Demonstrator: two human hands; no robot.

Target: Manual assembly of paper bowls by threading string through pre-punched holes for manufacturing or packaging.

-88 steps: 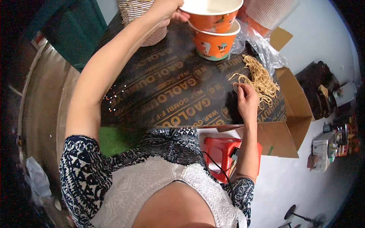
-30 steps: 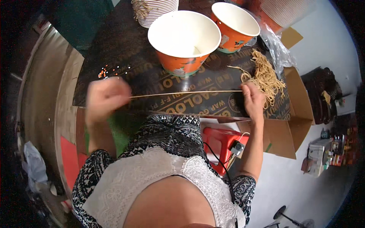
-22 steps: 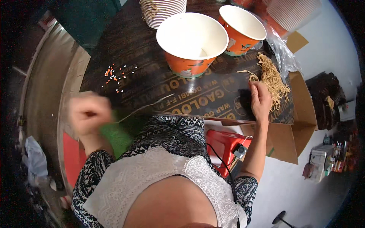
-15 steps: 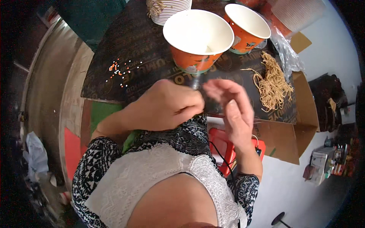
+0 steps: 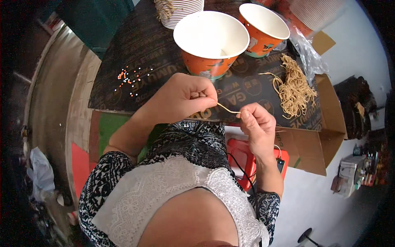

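Left hand (image 5: 181, 99): closed into a fist above the near edge of the worktop (image 5: 123, 49), fingertips pinching one end of a thin tan strand (image 5: 227, 109). How much strand lies inside the fist is hidden.

Right hand (image 5: 257, 125): thumb and forefinger closed on the other end of the same strand; the remaining fingers curl under and cannot be made out. The strand spans the short gap between the two hands, just in front of the nearer cup.

Pile of tan strands (image 5: 294, 88): loose heap on the worktop, right of the hands, apart from both.

Orange paper cup, large (image 5: 210, 35): white inside, printed wall mostly hidden by its own rim. A second orange cup (image 5: 263, 26) stands just beside it to the right.

Stack of white ribbed lids (image 5: 181, 10): cut off by the top edge. Clear plastic bag (image 5: 304, 49) of more containers, top right, likewise cut off.

Worktop covering: dark sheet with repeating pale lettering and round marks; small red and white beads (image 5: 129, 78) scattered at left.

Open brown cardboard box (image 5: 325, 136): lower right, contents not visible. Red stool (image 5: 247, 158) below, partly behind the torso.
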